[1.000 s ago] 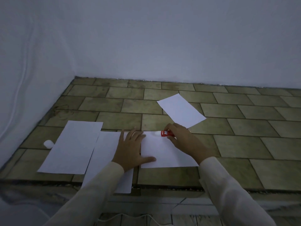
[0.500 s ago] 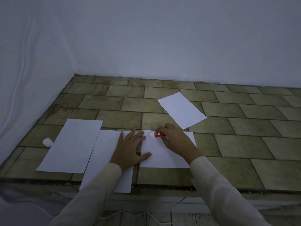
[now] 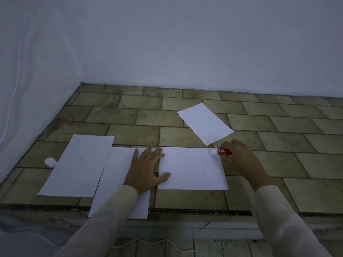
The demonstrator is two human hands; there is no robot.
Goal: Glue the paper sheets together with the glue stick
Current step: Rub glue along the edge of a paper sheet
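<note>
Glue stick (image 3: 223,151), red-barrelled, lies almost level in the right hand (image 3: 239,160), its long axis running left to right. Its white tip points left and touches the far right corner of the middle sheet (image 3: 193,168); the barrel's other end is hidden in the fingers, which are curled tight round it. The left hand (image 3: 146,168) lies flat and spread, palm down, grasping nothing: its thumb and fingertips press on the left edge of that sheet, while its heel rests on the next sheet (image 3: 118,175) to the left. A third sheet (image 3: 78,166) overlaps that one's left side, and just beside its left edge stands a small white cap (image 3: 50,162). A fourth sheet (image 3: 205,123) lies farther off, turned at an angle, its near corner close to the glue stick. All rest on a tiled ledge (image 3: 278,145) in a white corner. No containers show.
</note>
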